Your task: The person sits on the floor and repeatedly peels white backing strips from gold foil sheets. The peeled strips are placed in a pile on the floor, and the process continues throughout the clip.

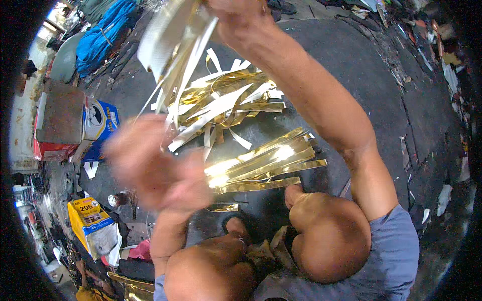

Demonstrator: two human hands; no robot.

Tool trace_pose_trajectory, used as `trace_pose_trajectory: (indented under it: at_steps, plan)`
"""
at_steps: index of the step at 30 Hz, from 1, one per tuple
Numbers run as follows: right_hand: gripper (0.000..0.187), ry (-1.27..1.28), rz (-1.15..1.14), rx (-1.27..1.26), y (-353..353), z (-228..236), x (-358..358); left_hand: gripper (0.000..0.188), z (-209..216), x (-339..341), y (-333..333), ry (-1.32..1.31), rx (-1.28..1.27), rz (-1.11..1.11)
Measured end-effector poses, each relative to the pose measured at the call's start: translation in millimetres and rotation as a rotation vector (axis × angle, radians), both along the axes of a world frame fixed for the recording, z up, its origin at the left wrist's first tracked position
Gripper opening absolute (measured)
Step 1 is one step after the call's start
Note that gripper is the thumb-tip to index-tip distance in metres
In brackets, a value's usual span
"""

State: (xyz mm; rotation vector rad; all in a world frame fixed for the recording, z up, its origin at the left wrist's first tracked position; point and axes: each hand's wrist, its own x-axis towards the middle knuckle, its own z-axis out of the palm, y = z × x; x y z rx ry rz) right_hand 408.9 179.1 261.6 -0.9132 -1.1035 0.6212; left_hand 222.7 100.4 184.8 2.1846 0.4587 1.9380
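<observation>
My right hand (243, 20), raised at the top of the view, is closed on a bunch of gold and white strips (175, 55) that hang down to its left. My left hand (160, 163) is smeared by motion, so its fingers cannot be read. Just right of it, a neat bundle of shiny gold strips (271, 158) lies in front of my feet, its left end hidden behind that hand. Beyond the bundle spreads a loose heap of gold strips with white backs (226, 100), under the hanging ones.
At the left stand a blue and red box (98, 123) and a yellow and white box (93, 220). A blue cloth bundle (105, 37) lies at the far left. Scraps litter the dark floor (331, 55) toward the right. Part of another person (90, 283) shows at the lower left.
</observation>
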Motion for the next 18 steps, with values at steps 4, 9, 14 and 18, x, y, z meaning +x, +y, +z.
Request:
trace_pose_trajectory:
  at_steps: [4,9,14,18]
  plan:
    - [0.046,0.022,-0.319,-0.420,-6,-139,54,0.025,-121,24,-42,0.536,-0.621,-0.183]
    - [0.023,-0.715,0.008,-1.025,-137,-315,155,0.042,-250,-18,-71,1.083,-0.906,-0.033]
    - [0.030,-0.973,0.297,-0.708,-216,-361,183,0.043,-274,-42,-81,1.076,-0.966,-0.065]
    - [0.023,-0.955,0.315,-0.775,-222,-343,178,0.041,-278,-40,-84,1.043,-0.833,0.028]
